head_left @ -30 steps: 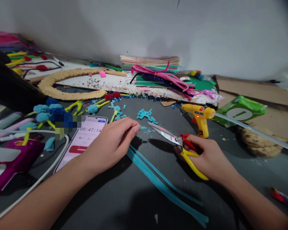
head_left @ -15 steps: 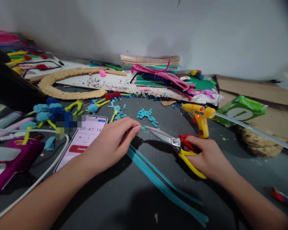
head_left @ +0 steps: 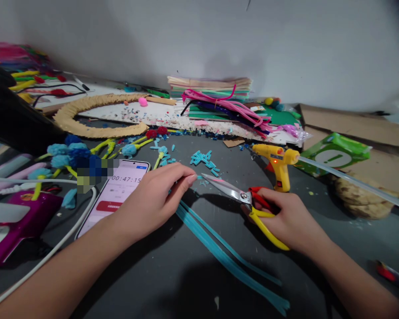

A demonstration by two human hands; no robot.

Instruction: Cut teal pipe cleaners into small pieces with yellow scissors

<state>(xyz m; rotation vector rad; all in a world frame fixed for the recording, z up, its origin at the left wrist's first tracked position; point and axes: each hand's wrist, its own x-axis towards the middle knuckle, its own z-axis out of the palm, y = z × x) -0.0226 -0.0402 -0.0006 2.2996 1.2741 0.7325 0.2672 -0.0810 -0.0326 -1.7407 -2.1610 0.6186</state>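
Observation:
My left hand (head_left: 162,190) pinches a light-blue pipe cleaner, and a short end (head_left: 200,177) of it sticks out past my fingertips. In my right hand (head_left: 292,217) are scissors (head_left: 231,190) with one red and one yellow handle. Their blades look closed or nearly so, with the tip just right of that short end. Several long light-blue pipe cleaners (head_left: 216,250) run from under my left hand across the dark table toward the lower right. Beyond both hands lies a small heap of cut light-blue pieces (head_left: 202,158).
A phone (head_left: 119,195) showing a timer lies beside my left wrist. Right of centre stands a yellow glue gun (head_left: 279,161), its light on, near a green packet (head_left: 339,153). Pompom stems (head_left: 76,155) and a white cable (head_left: 76,226) are at left. Bundled pipe cleaners (head_left: 226,108) lie at the back.
The scissors and my right hand have shifted slightly to the right, away from my left fingertips. My left hand keeps its place and its pinch.

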